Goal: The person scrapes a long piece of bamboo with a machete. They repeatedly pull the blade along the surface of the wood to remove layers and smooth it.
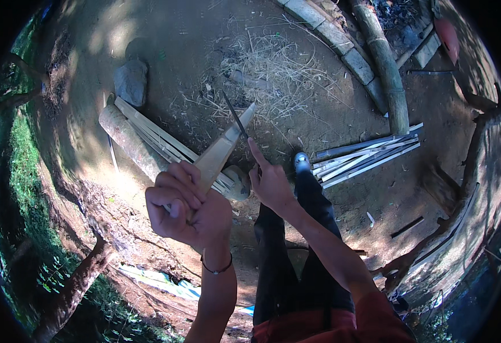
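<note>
My left hand is closed around the near end of a pale, split bamboo strip, which points up and away from me. The strip looks wide close to my fist and narrow at its far end. My right hand grips a knife, its handle mostly hidden in my fingers. The dark, thin knife blade crosses the strip near the far end. My right index finger stretches along the back of the knife. Whether the edge touches the strip or is just in front of it, I cannot tell.
Pale strips lie beside a log at left, near a grey rock. More strips lie by my shoe. Shavings cover the ground ahead. A thick bamboo pole lies along a curved stone border.
</note>
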Tool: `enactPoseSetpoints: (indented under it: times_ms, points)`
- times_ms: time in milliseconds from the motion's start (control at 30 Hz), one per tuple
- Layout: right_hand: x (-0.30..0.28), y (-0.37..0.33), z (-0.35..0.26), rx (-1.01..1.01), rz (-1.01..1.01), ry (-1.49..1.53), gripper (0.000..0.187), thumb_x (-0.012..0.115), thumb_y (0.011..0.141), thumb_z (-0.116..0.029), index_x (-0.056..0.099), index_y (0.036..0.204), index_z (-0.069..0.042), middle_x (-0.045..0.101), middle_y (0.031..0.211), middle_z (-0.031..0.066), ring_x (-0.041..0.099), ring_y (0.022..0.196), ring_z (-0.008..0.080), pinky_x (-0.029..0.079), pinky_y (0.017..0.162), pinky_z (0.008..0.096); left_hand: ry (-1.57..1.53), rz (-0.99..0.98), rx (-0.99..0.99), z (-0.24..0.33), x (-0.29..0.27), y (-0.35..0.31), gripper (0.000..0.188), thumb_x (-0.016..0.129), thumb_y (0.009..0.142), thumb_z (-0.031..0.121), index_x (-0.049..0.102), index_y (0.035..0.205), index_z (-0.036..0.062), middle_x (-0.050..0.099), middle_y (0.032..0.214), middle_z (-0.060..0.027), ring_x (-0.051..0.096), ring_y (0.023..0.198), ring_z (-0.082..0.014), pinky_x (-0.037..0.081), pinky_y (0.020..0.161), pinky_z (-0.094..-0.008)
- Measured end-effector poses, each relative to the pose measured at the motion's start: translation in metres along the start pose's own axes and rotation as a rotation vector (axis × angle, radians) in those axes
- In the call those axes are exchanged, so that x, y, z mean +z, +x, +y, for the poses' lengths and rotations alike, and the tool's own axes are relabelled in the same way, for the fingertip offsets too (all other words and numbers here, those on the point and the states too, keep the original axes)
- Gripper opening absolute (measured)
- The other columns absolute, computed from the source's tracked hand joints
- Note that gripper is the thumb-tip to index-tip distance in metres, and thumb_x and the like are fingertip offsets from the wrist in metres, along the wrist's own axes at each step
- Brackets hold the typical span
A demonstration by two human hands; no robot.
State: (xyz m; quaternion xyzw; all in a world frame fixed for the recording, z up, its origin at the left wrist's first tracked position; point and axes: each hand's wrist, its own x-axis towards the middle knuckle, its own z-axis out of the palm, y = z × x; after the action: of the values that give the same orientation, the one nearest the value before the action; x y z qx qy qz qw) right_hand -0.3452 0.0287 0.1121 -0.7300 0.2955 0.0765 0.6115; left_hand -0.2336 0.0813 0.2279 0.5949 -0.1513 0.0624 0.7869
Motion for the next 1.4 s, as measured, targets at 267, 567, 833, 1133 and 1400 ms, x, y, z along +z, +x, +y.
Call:
enactPoseSetpoints:
  times_ms: [267, 567, 833, 1133, 1400]
  points:
    - [-0.026, -0.029, -0.070, -0.194, -0.049, 0.071, 0.073, 0.055, 0.087, -0.004, 0.024, 0.153, -0.015, 0.055, 0.054, 0.0135, 0.059, 0.047, 0.0287, 0.051, 0.053, 0.0411, -0.131, -0.121, 0.002, -0.004, -0.003, 0.012, 0.017, 0.047, 0.084, 0.014, 0.039, 0.071, 0.0080, 0.038, 0.061, -0.0033, 0.035, 0.057, -0.0123, 0.034, 0.061, -0.0316]
    - [-0.006, -0.018, -0.077, -0.072, -0.162, 0.201, 0.079, 0.056, 0.088, -0.006, 0.017, 0.155, -0.018, 0.060, 0.064, 0.0191, 0.062, 0.055, 0.0341, 0.051, 0.056, 0.0453, -0.249, -0.067, 0.030, -0.011, -0.049, 0.041, 0.014, 0.043, 0.078, 0.008, 0.036, 0.066, 0.0085, 0.033, 0.059, -0.0026, 0.032, 0.056, -0.0126, 0.031, 0.057, -0.0299]
    - [0.020, -0.008, -0.028, -0.162, -0.035, 0.084, 0.076, 0.057, 0.087, -0.009, 0.021, 0.154, -0.019, 0.062, 0.065, 0.0186, 0.062, 0.054, 0.0349, 0.052, 0.054, 0.0441, -0.241, -0.031, 0.063, -0.009, -0.055, 0.038, 0.013, 0.042, 0.078, 0.006, 0.036, 0.066, 0.0089, 0.033, 0.059, -0.0029, 0.031, 0.055, -0.0126, 0.030, 0.055, -0.0277]
    - [0.034, -0.002, -0.002, -0.047, -0.055, -0.019, 0.077, 0.053, 0.088, -0.006, 0.017, 0.155, -0.016, 0.061, 0.068, 0.0224, 0.062, 0.055, 0.0360, 0.052, 0.058, 0.0474, -0.197, -0.045, 0.075, -0.005, -0.049, 0.029, 0.013, 0.044, 0.078, 0.005, 0.036, 0.068, 0.0081, 0.034, 0.059, -0.0034, 0.032, 0.055, -0.0125, 0.030, 0.056, -0.0288]
    - [0.002, -0.040, -0.067, -0.172, -0.068, 0.113, 0.081, 0.055, 0.085, 0.000, 0.017, 0.155, -0.016, 0.060, 0.062, 0.0148, 0.064, 0.056, 0.0323, 0.052, 0.057, 0.0420, -0.216, -0.090, 0.056, -0.006, -0.033, 0.035, 0.011, 0.043, 0.076, 0.008, 0.036, 0.069, 0.0088, 0.033, 0.060, -0.0036, 0.032, 0.056, -0.0133, 0.031, 0.057, -0.0288]
